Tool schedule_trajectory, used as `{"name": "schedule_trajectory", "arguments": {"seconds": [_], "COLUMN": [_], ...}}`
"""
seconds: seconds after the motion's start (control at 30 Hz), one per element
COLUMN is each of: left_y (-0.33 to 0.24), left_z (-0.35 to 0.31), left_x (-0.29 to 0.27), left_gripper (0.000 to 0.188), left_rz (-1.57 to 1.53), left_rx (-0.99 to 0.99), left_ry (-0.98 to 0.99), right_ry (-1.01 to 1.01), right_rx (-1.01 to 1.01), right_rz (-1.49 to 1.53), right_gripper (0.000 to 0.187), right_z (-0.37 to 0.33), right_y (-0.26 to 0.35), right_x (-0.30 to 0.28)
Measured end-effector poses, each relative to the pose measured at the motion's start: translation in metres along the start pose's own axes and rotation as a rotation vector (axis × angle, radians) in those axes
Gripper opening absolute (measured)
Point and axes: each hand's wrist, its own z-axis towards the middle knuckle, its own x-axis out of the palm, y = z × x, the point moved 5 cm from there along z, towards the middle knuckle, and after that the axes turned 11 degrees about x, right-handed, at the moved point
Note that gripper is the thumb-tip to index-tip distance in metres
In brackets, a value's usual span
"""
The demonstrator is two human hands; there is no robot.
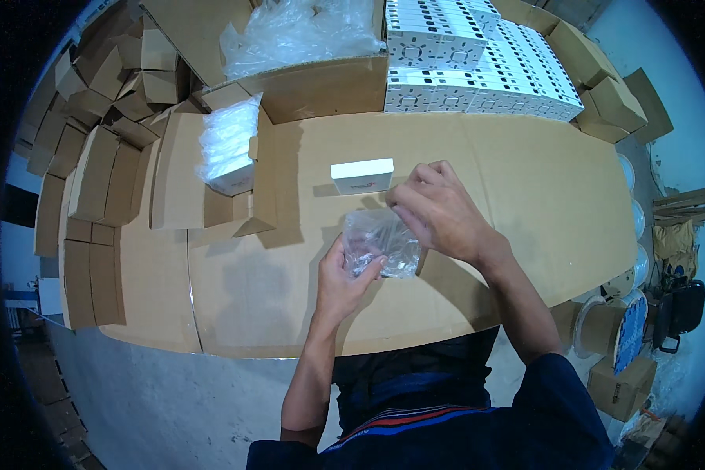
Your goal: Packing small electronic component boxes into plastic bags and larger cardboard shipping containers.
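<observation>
Over the middle of the cardboard-covered table, my left hand [346, 280] grips a clear plastic bag [380, 243] by its lower left side, thumb on top. At the bag's upper right corner, my right hand [442, 210] is closed, its fingers pinched on the edge of the plastic. Whether anything lies inside the bag I cannot make out through the shine. Just beyond the bag, a small white box [362, 176] stands on the table. To the left, an open cardboard carton [266, 188] holds a row of white packets [229, 149] wrapped in clear plastic.
A large carton [321, 88] of clear plastic bags stands at the back. Right of it are stacked white boxes [478, 86] with dark markings. Several empty brown cartons [94, 172] crowd the left side. Spools [630, 333] and a box [623, 385] sit on the floor at right.
</observation>
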Motion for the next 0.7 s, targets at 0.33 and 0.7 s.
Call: {"name": "schedule_trajectory", "arguments": {"seconds": [0.33,0.7], "left_y": [-0.004,-0.005], "left_z": [0.001,-0.002], "left_x": [-0.002,-0.005], "left_gripper": [0.033,0.032], "left_rz": [0.004,0.033], "left_rx": [0.023,0.012], "left_ry": [-0.044,-0.059], "right_ry": [-0.059,-0.096], "right_rx": [0.008,-0.058], "right_rz": [0.162,0.079], "right_gripper": [0.025,0.015], "right_z": [0.001,-0.001], "right_y": [0.005,0.018], "right_x": [-0.014,-0.005]}}
